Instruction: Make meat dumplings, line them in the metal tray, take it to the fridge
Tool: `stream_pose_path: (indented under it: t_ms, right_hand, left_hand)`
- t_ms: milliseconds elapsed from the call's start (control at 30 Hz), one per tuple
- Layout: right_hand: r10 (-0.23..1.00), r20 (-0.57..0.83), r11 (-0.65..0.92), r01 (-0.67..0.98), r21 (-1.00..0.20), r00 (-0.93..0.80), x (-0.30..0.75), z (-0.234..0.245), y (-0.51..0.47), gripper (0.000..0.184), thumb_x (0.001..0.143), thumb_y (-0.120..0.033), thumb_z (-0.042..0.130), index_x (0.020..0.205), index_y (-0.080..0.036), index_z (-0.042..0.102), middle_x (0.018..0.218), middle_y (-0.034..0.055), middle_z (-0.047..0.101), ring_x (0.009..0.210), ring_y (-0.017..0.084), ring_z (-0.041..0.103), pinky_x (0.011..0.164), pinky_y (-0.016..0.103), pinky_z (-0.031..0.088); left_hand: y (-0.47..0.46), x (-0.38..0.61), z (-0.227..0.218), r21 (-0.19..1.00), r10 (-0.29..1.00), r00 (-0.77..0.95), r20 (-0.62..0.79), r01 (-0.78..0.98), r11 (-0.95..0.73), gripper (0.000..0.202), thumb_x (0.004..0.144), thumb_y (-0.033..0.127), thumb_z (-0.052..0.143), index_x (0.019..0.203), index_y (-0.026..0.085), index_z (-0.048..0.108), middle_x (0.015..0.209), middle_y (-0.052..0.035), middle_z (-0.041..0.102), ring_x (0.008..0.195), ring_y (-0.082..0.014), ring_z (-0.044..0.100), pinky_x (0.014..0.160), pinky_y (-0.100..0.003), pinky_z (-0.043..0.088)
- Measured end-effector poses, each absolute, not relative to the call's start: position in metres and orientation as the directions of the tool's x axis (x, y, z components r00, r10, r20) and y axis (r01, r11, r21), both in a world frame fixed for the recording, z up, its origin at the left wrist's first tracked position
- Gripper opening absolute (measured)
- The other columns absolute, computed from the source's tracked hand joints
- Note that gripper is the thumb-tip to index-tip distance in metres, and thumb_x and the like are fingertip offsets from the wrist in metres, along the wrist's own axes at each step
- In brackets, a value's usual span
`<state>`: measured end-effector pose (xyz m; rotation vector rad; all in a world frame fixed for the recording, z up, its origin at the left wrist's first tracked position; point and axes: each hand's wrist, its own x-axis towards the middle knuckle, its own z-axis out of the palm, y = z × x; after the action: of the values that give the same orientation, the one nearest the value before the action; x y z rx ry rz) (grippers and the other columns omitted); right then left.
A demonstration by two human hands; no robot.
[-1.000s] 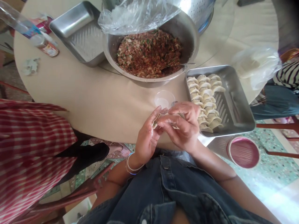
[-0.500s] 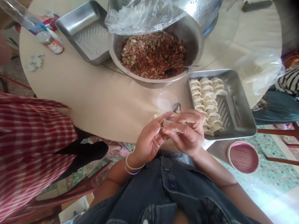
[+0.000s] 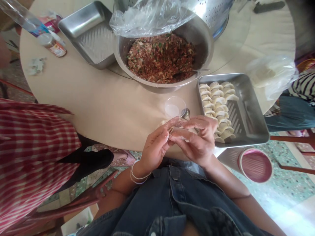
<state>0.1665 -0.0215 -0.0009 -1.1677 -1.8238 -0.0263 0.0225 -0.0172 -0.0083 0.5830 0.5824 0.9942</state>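
Observation:
My left hand (image 3: pixel 157 141) and my right hand (image 3: pixel 198 139) meet at the table's near edge, pinching a dumpling (image 3: pixel 170 130) between them. Fingers cover most of it; only a bit of pale wrapper edge shows. Just beyond my fingertips are a small clear plastic bowl (image 3: pixel 175 106) with whitish contents and a metal spoon (image 3: pixel 187 113). To the right, a metal tray (image 3: pixel 253 111) holds rows of folded dumplings (image 3: pixel 220 105). A large steel bowl (image 3: pixel 157 86) of minced meat filling (image 3: pixel 159 59) sits farther back, with a utensil handle resting over its rim.
A second metal tray (image 3: pixel 94 42) stands at the back left, near a jar (image 3: pixel 55 46) and a plastic bottle (image 3: pixel 22 16). Plastic film (image 3: pixel 152 19) hangs over the big bowl. A pink bin (image 3: pixel 256 165) is below right. A person in a checked garment (image 3: pixel 34 150) is at left.
My fingers have shifted slightly along the dumpling, still pinching it between both hands. The trays, bowls and dumpling rows stay as they were.

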Motion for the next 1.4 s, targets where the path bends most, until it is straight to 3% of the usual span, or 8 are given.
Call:
stream_pose_path:
  t_ms: [200,400,600,767,867,1000,1167,1400]
  right_hand:
    - [0.715,0.691,0.536,0.719,-0.442,-0.108,0.166,0.000,-0.022,0.015,0.081,-0.022,0.073,0.094,-0.025,0.067,0.097,0.0031,0.055,0.099,0.021,0.056,0.087,0.042,0.046]
    - [0.793,0.609,0.467,0.672,-0.574,-0.032,0.173,-0.004,-0.022,0.042,0.076,-0.029,0.078,0.115,-0.030,0.063,0.106,0.0043,0.054,0.104,0.023,0.056,0.089,0.047,0.047]
    - [0.782,0.624,0.497,0.611,-0.616,-0.007,0.177,-0.007,-0.021,0.017,0.077,-0.023,0.077,0.091,-0.032,0.073,0.095,-0.0004,0.057,0.099,0.018,0.056,0.086,0.041,0.044]
    - [0.761,0.631,0.450,0.579,-0.680,0.150,0.171,-0.008,-0.020,0.019,0.078,-0.019,0.076,0.093,-0.030,0.072,0.082,-0.0028,0.061,0.086,0.015,0.059,0.081,0.038,0.045]
    - [0.798,0.586,0.416,0.574,-0.705,0.142,0.167,-0.007,-0.018,0.023,0.080,-0.023,0.074,0.101,-0.030,0.069,0.088,-0.0020,0.067,0.087,0.016,0.061,0.082,0.040,0.045]
    - [0.794,0.600,0.425,0.616,-0.663,0.098,0.167,-0.006,-0.016,0.042,0.080,-0.027,0.076,0.119,-0.030,0.064,0.088,-0.0005,0.066,0.085,0.016,0.060,0.077,0.039,0.046]
    - [0.796,0.604,0.441,0.645,-0.625,0.041,0.170,-0.005,-0.015,0.018,0.083,-0.027,0.072,0.100,-0.031,0.073,0.082,-0.0019,0.061,0.082,0.014,0.059,0.074,0.037,0.046]
    - [0.708,0.706,0.498,0.714,-0.492,-0.007,0.172,-0.004,-0.014,0.020,0.080,-0.025,0.075,0.098,-0.032,0.073,0.087,-0.0007,0.063,0.084,0.016,0.059,0.077,0.038,0.046]
  left_hand:
    - [-0.017,0.022,-0.013,0.785,0.908,0.401,-0.122,-0.520,0.335,0.030,0.094,0.037,0.056,0.116,0.024,0.071,0.131,-0.0067,0.066,0.122,-0.0240,0.060,0.100,-0.035,0.051]
    - [-0.019,0.016,-0.018,0.853,0.900,0.423,-0.103,-0.428,0.298,0.031,0.094,0.038,0.054,0.117,0.026,0.070,0.131,-0.0062,0.066,0.129,-0.0277,0.055,0.107,-0.041,0.044]
    - [-0.021,0.020,-0.012,0.730,0.844,0.521,-0.127,-0.527,0.435,0.052,0.099,0.042,0.042,0.149,0.030,0.035,0.146,-0.0075,0.053,0.134,-0.0250,0.049,0.111,-0.043,0.041]
    - [-0.030,0.035,-0.017,0.755,0.878,0.476,0.052,-0.594,0.278,0.057,0.097,0.040,0.047,0.151,0.038,0.027,0.164,0.0043,0.020,0.151,-0.0209,0.016,0.124,-0.038,0.015]
    - [-0.032,0.039,-0.016,0.780,0.867,0.484,0.116,-0.585,0.222,0.062,0.096,0.039,0.049,0.152,0.041,0.022,0.165,0.0071,0.015,0.152,-0.0210,0.010,0.125,-0.041,0.012]
    - [-0.031,0.038,-0.011,0.760,0.881,0.464,0.093,-0.605,0.238,0.062,0.095,0.037,0.051,0.151,0.042,0.024,0.162,0.0080,0.023,0.152,-0.0220,0.012,0.125,-0.039,0.014]
    - [-0.031,0.037,-0.012,0.766,0.880,0.465,0.100,-0.600,0.230,0.061,0.095,0.032,0.050,0.151,0.042,0.027,0.162,0.0095,0.022,0.152,-0.0239,0.012,0.125,-0.041,0.016]
    - [-0.031,0.036,-0.007,0.781,0.886,0.454,0.094,-0.585,0.217,0.057,0.096,0.031,0.050,0.149,0.042,0.031,0.163,0.0095,0.022,0.152,-0.0239,0.011,0.125,-0.040,0.017]
